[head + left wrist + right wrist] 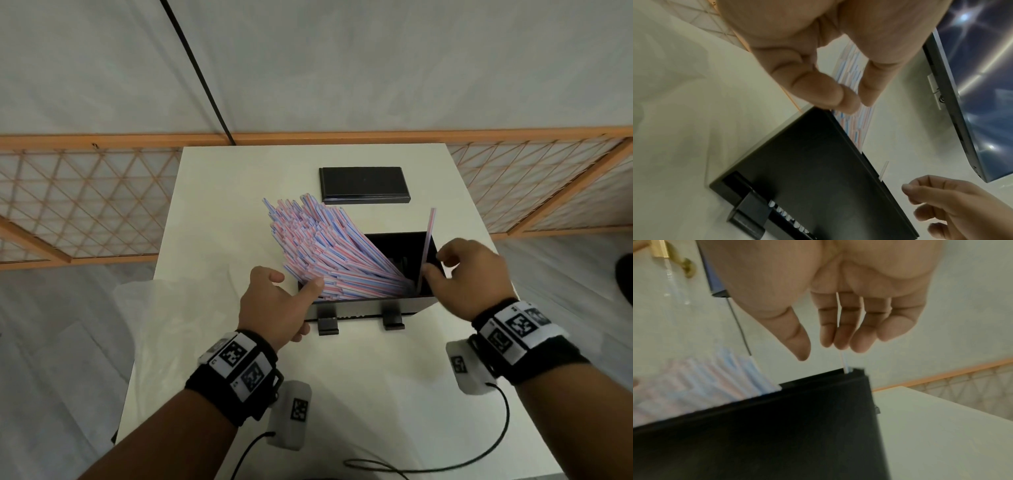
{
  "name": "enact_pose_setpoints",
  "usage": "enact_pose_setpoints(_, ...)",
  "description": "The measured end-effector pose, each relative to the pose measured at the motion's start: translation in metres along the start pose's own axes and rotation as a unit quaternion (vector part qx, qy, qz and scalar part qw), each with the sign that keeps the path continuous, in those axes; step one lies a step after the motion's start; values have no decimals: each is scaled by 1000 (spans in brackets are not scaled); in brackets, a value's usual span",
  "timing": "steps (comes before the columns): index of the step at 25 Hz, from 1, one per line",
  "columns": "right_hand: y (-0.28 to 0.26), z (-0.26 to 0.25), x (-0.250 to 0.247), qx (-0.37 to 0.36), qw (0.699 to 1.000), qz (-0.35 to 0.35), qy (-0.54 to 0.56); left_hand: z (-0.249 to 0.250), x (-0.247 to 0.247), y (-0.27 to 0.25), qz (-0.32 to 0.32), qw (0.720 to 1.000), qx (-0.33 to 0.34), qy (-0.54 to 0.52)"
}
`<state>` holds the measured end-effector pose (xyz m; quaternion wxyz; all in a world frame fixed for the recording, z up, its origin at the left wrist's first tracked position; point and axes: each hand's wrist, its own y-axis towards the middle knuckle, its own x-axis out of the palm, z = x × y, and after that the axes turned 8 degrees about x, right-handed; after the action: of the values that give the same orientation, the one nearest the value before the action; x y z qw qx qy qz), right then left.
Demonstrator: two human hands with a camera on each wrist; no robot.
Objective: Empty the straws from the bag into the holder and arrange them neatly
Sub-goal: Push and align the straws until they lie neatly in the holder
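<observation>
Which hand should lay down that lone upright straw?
Right, probably. The right hand is beside the upright straw at the holder's right wall; the left hand rests on the leaning bundle.

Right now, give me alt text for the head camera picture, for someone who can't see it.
A bundle of pink and blue straws leans left out of an open black holder on a white table. The left hand rests against the bundle, the right hand reaches to one upright straw, and a black lid lies behind.
</observation>
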<state>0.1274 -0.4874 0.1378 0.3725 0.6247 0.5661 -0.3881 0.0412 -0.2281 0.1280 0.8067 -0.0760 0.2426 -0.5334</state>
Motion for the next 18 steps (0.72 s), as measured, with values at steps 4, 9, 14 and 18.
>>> enact_pose_setpoints(4,26,-8,-20,28,993,-96,-61,-2,1,-6,37,996,61,44)
enact_pose_setpoints(9,54,-36,-23,22,987,-127,-94,-3,7,-12,36,960,240,142)
enact_pose_setpoints(14,75,-47,-12,14,949,-207,-238,-2,17,-11,-40,934,305,185)
enact_pose_setpoints(18,71,-53,-16,-59,976,-141,-156,-1,16,-7,-46,935,285,206)
